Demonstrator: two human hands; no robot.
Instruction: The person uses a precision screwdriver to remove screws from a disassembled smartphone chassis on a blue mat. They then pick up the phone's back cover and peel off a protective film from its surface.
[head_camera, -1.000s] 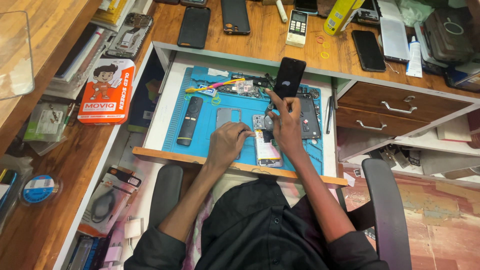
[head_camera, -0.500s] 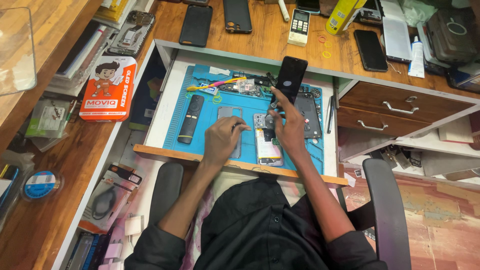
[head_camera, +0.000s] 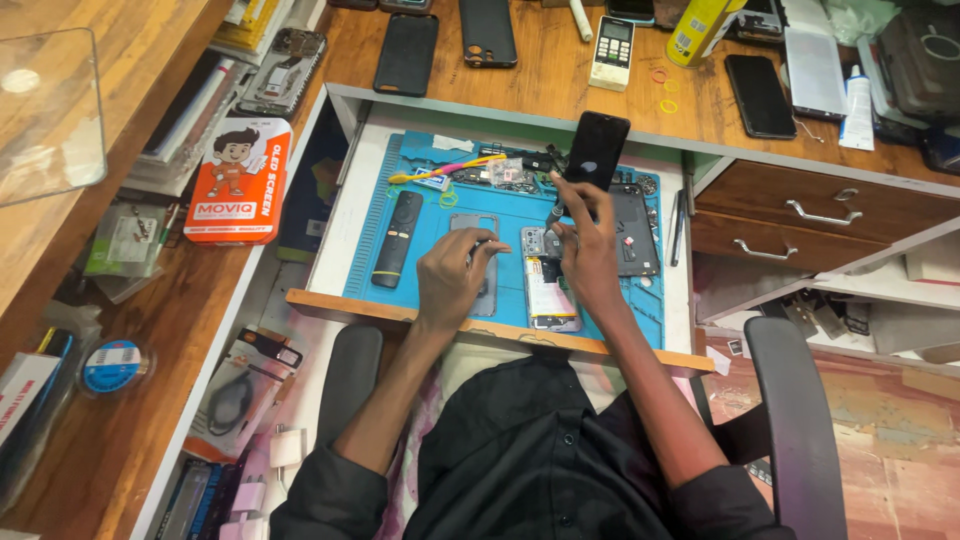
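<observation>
1. Looking down from the head view, the blue work mat (head_camera: 620, 300) serves as the landmark: a flat, rubbery rectangle with ribbed edges and small moulded compartments, lying in a pulled-out tray below the wooden tabletop (head_camera: 560, 75).
2. Compared with half a second earlier, the left hand (head_camera: 452, 275) has shifted slightly toward the mat's near edge; the right hand (head_camera: 585, 245) has stayed where it was.
3. The opened phone (head_camera: 548, 290) lies on the mat's near middle, back cover off, its pale battery and metal parts showing, just beside the right hand.
4. The right hand's grip is closed on a thin screwdriver (head_camera: 557, 212), its tip pointing down at the top of the opened phone.
5. The left hand rests curled on a small grey rectangular panel (head_camera: 470, 225) at the mat's centre-left; whether its grip truly clamps anything I cannot tell.
6. A glossy black phone (head_camera: 597, 148) leans upright at the mat's far edge, above the right hand.
7. A long, matte black remote (head_camera: 398, 238) lies on the mat's left part, well apart from the opened phone.
8. A dark phone frame (head_camera: 638, 230) lies flat on the mat's right part, touching the right hand.
9. Yellow and pink plastic tools (head_camera: 445, 170) lie along the mat's far-left corner.
</observation>
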